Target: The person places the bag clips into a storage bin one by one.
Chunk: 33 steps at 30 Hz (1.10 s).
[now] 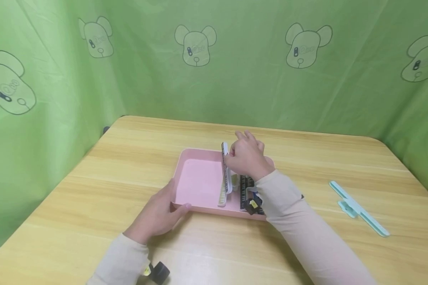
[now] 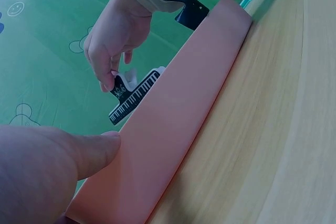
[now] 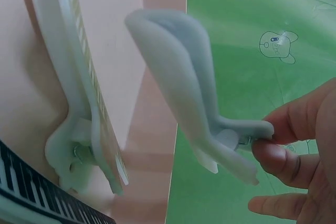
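Observation:
My right hand [image 1: 247, 154] pinches the handle end of a clip [image 1: 225, 168] between thumb and fingertips, holding it tilted above the pink tray [image 1: 199, 182]. Black-and-white piano keys decorate this clip's long face in the left wrist view, and its white inner side shows in the right wrist view. My left hand [image 1: 160, 209] grips the tray's near left corner, thumb [image 2: 100, 150] along the front wall. Inside the tray lie a clip with pale gold keys [image 3: 86, 103] and, to its right, a black keyboard clip [image 1: 243, 194]. My right wrist partly hides the tray's right end.
A mint-green clip [image 1: 358, 208] lies on the wooden table [image 1: 92, 190], right of the tray. Green curtains [image 1: 242, 91] with bear-head drawings stand behind the table and at both sides. A small black camera mount [image 1: 159, 273] juts from my left wrist.

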Available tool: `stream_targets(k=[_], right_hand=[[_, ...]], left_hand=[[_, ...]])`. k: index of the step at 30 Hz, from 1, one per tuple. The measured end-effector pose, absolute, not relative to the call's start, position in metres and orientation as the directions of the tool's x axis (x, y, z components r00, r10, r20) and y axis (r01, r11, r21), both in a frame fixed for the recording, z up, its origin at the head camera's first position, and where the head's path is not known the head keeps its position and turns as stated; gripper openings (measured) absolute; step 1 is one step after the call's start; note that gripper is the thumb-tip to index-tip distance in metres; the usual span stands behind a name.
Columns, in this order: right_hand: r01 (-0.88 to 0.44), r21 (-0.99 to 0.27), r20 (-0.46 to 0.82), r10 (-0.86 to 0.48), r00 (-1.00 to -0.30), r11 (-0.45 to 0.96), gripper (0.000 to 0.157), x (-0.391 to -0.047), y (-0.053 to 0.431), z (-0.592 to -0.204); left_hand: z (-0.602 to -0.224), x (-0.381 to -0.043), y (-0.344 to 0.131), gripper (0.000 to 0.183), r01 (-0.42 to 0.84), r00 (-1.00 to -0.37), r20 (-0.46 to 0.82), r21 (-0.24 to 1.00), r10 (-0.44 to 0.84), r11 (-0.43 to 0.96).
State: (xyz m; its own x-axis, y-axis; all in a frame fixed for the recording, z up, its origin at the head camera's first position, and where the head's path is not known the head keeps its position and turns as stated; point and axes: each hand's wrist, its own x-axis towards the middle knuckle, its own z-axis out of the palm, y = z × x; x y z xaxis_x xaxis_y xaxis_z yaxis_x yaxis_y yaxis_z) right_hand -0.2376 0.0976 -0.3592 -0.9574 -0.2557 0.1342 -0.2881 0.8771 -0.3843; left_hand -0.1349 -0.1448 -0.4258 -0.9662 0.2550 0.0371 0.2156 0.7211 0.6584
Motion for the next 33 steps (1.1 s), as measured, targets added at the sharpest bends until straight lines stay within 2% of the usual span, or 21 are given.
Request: stream_targets(k=[18, 33], right_hand=[[-0.287, -0.371, 0.091, -0.273, -0.958, 0.883, 0.027, -0.245, 0.091, -0.364], [-0.257, -0.344, 0.002, -0.273, -0.962, 0.903, 0.029, -0.253, 0.084, -0.363]], left_hand=[[-0.43, -0.136, -0.146, 0.081, 0.238, -0.964, 0.075, 0.675, 0.256, 0.698], [-0.428, -0.137, -0.145, 0.079, 0.244, -0.964, 0.091, 0.669, 0.248, 0.702]])
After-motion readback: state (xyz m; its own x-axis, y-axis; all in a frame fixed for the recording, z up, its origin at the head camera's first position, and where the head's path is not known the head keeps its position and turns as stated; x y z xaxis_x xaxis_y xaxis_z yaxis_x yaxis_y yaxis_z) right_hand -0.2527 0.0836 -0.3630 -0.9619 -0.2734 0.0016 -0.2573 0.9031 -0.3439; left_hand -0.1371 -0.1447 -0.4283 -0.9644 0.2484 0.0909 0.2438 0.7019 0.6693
